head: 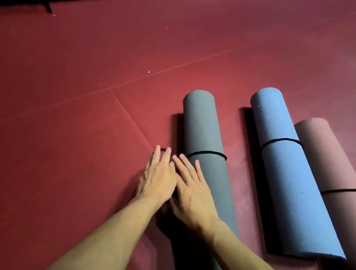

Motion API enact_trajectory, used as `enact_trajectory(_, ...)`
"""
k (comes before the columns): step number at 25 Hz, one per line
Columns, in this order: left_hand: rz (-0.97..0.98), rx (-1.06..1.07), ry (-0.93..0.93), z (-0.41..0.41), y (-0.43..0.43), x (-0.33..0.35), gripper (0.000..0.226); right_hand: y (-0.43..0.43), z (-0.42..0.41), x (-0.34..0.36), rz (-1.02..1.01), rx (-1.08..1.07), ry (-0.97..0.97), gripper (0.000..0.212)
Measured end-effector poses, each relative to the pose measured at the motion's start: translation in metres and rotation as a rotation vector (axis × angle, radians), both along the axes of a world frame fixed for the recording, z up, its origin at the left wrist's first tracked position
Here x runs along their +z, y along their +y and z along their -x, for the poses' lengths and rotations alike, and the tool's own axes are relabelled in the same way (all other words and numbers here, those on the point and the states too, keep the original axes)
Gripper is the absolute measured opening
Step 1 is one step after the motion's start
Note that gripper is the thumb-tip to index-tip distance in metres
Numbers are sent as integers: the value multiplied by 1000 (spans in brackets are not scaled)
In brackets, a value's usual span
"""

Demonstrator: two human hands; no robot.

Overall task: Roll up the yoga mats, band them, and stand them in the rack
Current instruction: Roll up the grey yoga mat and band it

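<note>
The right hand (193, 188) rests with straight fingers on the rolled, banded grey mat (204, 129), the left hand (158, 177) lies straight-fingered just left of it, and the banded blue mat (290, 182) and pink mat (336, 172) lie to its right.

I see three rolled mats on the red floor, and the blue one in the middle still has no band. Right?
Not quite: the head view shows a black band around the blue mat. Otherwise right: it lies rolled on the red floor between the grey mat and pink mat.
</note>
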State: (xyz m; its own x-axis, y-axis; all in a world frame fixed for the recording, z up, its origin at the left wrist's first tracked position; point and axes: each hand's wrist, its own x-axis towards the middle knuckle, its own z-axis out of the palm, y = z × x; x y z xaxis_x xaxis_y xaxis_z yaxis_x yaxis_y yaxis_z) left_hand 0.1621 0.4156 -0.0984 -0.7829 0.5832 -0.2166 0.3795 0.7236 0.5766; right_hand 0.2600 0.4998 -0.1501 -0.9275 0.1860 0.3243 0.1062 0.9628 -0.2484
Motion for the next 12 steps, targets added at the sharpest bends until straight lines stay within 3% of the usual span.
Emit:
enact_trajectory(3,208,-144,-49,7,-10,-10,57,-3,-16,-10,-166,-55,-201,73)
enact_trajectory(6,526,-513,270,1,-17,-17,69,12,-27,-11,-264,-159,-423,75)
enact_trajectory(8,692,-700,380,4,-20,-22,72,29,-39,-5,-256,-215,-487,75)
enact_trajectory(12,742,-630,311,21,-18,-17,67,34,-38,13,-237,-294,-491,72)
